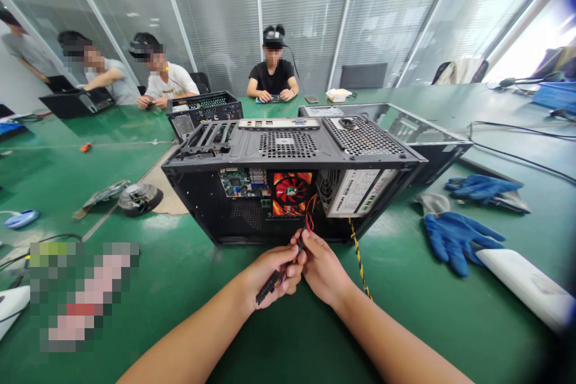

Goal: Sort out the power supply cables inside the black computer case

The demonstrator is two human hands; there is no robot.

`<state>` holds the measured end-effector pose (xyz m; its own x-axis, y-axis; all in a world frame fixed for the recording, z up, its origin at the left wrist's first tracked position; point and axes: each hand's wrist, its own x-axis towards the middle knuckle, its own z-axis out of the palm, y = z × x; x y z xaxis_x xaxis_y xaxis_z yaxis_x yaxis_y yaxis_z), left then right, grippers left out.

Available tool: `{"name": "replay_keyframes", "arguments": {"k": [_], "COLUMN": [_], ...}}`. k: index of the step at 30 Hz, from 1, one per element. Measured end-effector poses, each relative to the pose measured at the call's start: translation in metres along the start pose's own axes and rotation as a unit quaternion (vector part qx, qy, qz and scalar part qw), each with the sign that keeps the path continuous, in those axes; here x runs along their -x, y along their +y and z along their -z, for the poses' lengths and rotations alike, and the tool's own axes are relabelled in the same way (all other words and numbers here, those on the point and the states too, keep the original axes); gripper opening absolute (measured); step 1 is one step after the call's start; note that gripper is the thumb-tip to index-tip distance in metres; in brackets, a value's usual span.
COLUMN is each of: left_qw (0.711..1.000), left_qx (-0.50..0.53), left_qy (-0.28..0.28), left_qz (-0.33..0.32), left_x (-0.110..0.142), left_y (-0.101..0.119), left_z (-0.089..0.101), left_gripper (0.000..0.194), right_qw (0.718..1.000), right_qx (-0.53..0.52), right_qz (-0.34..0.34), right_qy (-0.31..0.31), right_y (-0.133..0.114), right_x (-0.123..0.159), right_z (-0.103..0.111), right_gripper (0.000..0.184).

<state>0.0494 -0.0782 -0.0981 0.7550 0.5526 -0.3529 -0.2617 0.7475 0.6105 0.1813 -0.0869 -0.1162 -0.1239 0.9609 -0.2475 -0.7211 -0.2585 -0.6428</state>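
Observation:
A black computer case (pixel 288 153) stands in front of me, its open side toward me and its rear panel on top. Inside are a motherboard (pixel 240 183), a fan with a red flame pattern (pixel 290 192) and a power supply (pixel 357 195) at the right. My left hand (pixel 283 267) is closed around a bundle of cables, with a black multi-pin connector (pixel 267 288) lying across its fingers. My right hand (pixel 324 264) pinches the same cables (pixel 309 216) where they run out of the case. A yellow and black cable (pixel 357 252) hangs out beside it.
Blue work gloves (pixel 454 237) and a white elongated object (pixel 526 285) lie to the right. Another case (pixel 432 138) stands behind on the right, one more (pixel 207 108) behind on the left. A round metal and black part (pixel 140 198) rests at left. Several people sit across the green table (pixel 180 312).

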Motion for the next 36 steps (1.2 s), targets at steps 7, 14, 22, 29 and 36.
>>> {"name": "replay_keyframes", "arguments": {"k": [7,14,22,29,36], "left_qw": [0.997,0.999,0.977,0.934,0.945], "left_qx": [-0.042,0.037,-0.161,-0.287,-0.266], "left_qy": [0.045,-0.010,0.115,0.169,0.151], "left_qz": [-0.037,-0.003,-0.077,-0.130,-0.112], "left_x": [-0.007,-0.003,-0.008,-0.009,-0.007], "left_y": [-0.008,-0.004,-0.013,-0.016,-0.014], "left_z": [0.000,-0.003,-0.003,-0.005,-0.004], "left_gripper": [0.033,0.029,0.042,0.043,0.041], "right_qw": [0.998,0.999,0.997,0.998,0.997], "right_qx": [0.029,0.017,0.055,0.047,0.060], "right_qz": [-0.042,-0.023,-0.036,-0.015,-0.021], "right_qy": [-0.023,-0.013,-0.044,-0.033,-0.040], "right_y": [0.003,0.000,0.006,0.007,0.006], "right_x": [0.001,0.001,0.001,0.000,0.001], "right_z": [0.002,0.000,0.000,-0.001,-0.002], "right_gripper": [0.030,0.027,0.035,0.031,0.030]}}
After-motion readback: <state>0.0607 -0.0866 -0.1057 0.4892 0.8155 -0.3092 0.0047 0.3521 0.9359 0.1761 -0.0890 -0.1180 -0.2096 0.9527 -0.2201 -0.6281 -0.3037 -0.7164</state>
